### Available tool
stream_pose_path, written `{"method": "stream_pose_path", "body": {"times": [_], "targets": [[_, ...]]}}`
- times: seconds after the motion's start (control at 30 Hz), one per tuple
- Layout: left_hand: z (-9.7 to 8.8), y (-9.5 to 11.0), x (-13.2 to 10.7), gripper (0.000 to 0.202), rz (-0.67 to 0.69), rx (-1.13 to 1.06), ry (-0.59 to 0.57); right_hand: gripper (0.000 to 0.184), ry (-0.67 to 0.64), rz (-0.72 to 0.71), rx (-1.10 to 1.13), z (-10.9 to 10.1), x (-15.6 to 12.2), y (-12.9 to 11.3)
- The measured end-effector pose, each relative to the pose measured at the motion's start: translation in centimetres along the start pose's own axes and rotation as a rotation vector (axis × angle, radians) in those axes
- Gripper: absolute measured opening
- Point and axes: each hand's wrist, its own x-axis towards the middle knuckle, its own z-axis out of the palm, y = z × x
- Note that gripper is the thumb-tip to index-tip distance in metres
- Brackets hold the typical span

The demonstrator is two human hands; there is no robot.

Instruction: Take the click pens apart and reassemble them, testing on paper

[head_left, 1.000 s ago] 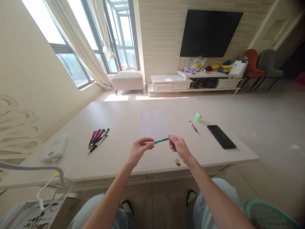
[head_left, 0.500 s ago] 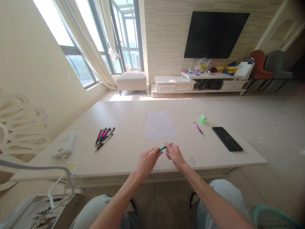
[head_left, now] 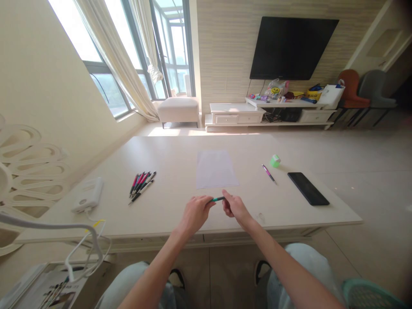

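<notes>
Just above the table's front part, a teal and dark pen lies nearly level between my hands. My left hand is closed on its teal end. My right hand pinches the dark end, with the thumb on top and the fingers curled, so that tip is hidden. Right beyond the hands lies a blank white sheet of paper. A purple and dark pen rests on the table to the right of the sheet, and a bunch of several pens lies to the left.
On the right of the table are a green and white small object and a black phone. A white device with a cable sits at the left. A teal basket stands on the floor at the lower right.
My left hand has shifted slightly left, and the pen has turned from slanted to nearly level. Its dark tip, which stuck out past my right hand, is now covered.
</notes>
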Motion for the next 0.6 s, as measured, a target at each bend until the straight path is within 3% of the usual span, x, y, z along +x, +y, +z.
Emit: {"method": "stream_pose_path", "body": {"times": [0.07, 0.13, 0.23, 0.3, 0.37, 0.43, 0.5, 0.53, 0.6], "targets": [[0.5, 0.2, -0.2, 0.023, 0.120, 0.237, 0.079, 0.049, -0.017, 0.114, 0.079, 0.0, 0.1, 0.3], [1.0, 0.3, -0.4, 0.024, 0.174, 0.357, 0.078, 0.046, -0.074, 0.155, 0.173, 0.0, 0.1, 0.4], [1.3, 0.7, -0.5, 0.029, 0.123, 0.364, 0.074, 0.045, -0.112, 0.067, 0.234, 0.0, 0.1, 0.4], [1.0, 0.9, -0.4, 0.034, 0.027, 0.244, 0.058, 0.047, -0.126, -0.037, 0.193, -0.1, 0.1, 0.2], [0.4, 0.9, -0.1, 0.040, -0.091, 0.020, -0.044, 0.048, -0.165, -0.116, 0.110, -0.2, 0.0, -0.1], [-0.5, 0.7, 0.2, 0.046, -0.187, -0.231, -0.249, 0.048, -0.217, -0.173, -0.002, -0.3, -0.2, -0.6], [-1.1, 0.5, 0.3, 0.050, -0.207, -0.359, -0.395, 0.047, -0.238, -0.217, -0.107, -0.5, -0.3, -1.1], [-1.3, 0.5, 0.2, 0.049, -0.179, -0.337, -0.377, 0.046, -0.229, -0.222, -0.140, -0.6, -0.4, -1.2], [-1.4, 0.3, 0.1, 0.041, -0.054, -0.132, -0.196, 0.042, -0.197, -0.157, -0.151, -0.8, -0.3, -1.3]]}}
